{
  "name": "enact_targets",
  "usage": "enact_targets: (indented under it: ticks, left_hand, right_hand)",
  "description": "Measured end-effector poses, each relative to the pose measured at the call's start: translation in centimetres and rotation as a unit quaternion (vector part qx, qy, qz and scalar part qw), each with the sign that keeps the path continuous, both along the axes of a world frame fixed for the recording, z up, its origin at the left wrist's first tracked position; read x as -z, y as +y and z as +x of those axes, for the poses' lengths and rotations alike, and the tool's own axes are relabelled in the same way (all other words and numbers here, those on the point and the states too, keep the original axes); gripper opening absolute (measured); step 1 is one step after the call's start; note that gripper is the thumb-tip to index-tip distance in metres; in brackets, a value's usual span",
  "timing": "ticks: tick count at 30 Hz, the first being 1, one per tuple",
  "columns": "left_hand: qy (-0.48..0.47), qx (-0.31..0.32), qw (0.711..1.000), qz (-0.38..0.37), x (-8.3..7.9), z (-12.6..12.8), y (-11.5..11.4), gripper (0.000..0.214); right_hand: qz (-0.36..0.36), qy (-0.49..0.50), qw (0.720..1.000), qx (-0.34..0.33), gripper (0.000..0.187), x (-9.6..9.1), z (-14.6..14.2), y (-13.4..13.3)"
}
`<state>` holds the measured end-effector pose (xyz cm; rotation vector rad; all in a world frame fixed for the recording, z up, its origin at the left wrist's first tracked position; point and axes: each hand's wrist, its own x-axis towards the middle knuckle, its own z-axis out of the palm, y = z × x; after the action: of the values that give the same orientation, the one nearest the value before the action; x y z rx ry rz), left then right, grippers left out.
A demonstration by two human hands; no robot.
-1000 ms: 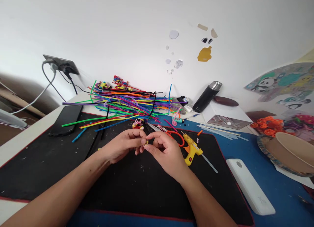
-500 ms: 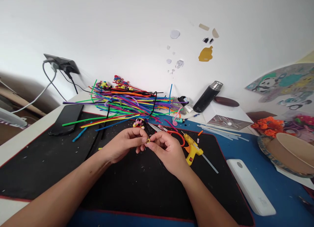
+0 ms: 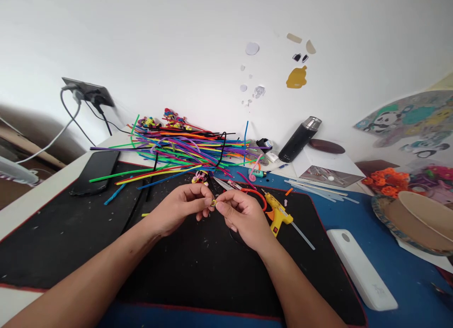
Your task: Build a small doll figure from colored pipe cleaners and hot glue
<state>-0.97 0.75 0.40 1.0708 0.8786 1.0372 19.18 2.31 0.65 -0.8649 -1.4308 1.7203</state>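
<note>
The left hand [image 3: 189, 204] grips a small yellow loop [image 3: 213, 202] between thumb and fingertips, above the middle of the black mat [image 3: 194, 271] on the table [image 3: 385, 219]; the loop is so small that a fingertip pinch seems the only practical hold. The right hand [image 3: 247, 217] has its thumb and forefinger drawn together right at the loop's other side, though whether they grip it or only touch it cannot be told. Working in front of the body probably keeps both hands steady and the piece in sight. Just beyond the fingers, toward the table's far edge, lie a little figure [image 3: 200, 177] and the scissors [image 3: 255, 192], with the glue gun [image 3: 279, 214] beside the right hand, presumably for a short reach. The gun lies on its side, a clear stick [image 3: 303, 236] jutting from its back. The pipe cleaners [image 3: 187, 146] are heaped along the far edge, perhaps to leave working room, while the phone [image 3: 96, 173] rests near the far left corner, apart from the tools
</note>
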Motion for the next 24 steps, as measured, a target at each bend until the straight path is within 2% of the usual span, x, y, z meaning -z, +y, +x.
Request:
enact_targets:
  ticks: [13,24]
  left_hand:
    - [0.006,0.029,1.000,-0.009,0.20,-0.26,-0.12,0.029]
    - [-0.028,0.023,0.999,-0.028,0.16,0.10,-0.17,0.031]
  right_hand:
    - [-0.056,0.041,0.997,-0.018,0.032,0.24,0.09,0.31]
    - [-0.093,0.075,0.993,-0.018,0.035,0.21,-0.27,0.01]
